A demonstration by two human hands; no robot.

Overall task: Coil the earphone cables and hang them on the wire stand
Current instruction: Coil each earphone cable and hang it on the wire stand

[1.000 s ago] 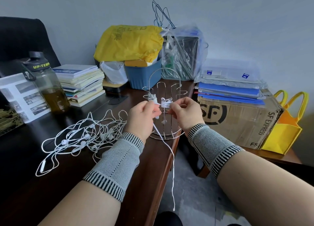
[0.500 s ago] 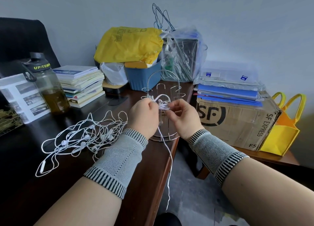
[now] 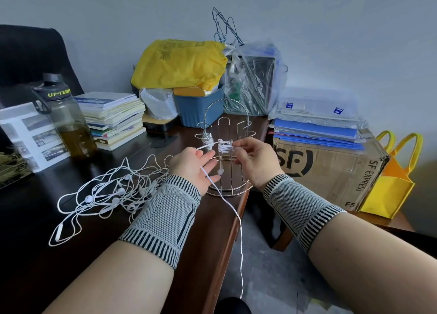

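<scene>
A wire stand point(image 3: 226, 105) sits at the right edge of the dark wooden table point(image 3: 99, 254). One prong carries a finished white coil point(image 3: 208, 140). A second coil point(image 3: 224, 146) is wound on the middle prong, and my right hand point(image 3: 256, 163) pinches it from the right. The earphone cable point(image 3: 233, 209) runs taut from that coil to my left hand point(image 3: 190, 166), passes between its spread fingers and hangs over the table edge toward the floor. An earbud point(image 3: 220, 171) dangles below the coil. A tangle of more white earphones point(image 3: 113, 190) lies left of my left wrist.
A dark bottle point(image 3: 68, 127) and a stack of books point(image 3: 113, 117) stand at the left. Behind the stand are a blue bin point(image 3: 201, 110), a yellow bag point(image 3: 179, 63) and a plastic-wrapped box point(image 3: 255, 86). A cardboard box point(image 3: 331, 172) and a yellow tote point(image 3: 392, 188) are at the right.
My left hand has gone from a fist beside the coil to spread fingers slightly lower, with the cable drawn out leftward. My right hand stays on the coil.
</scene>
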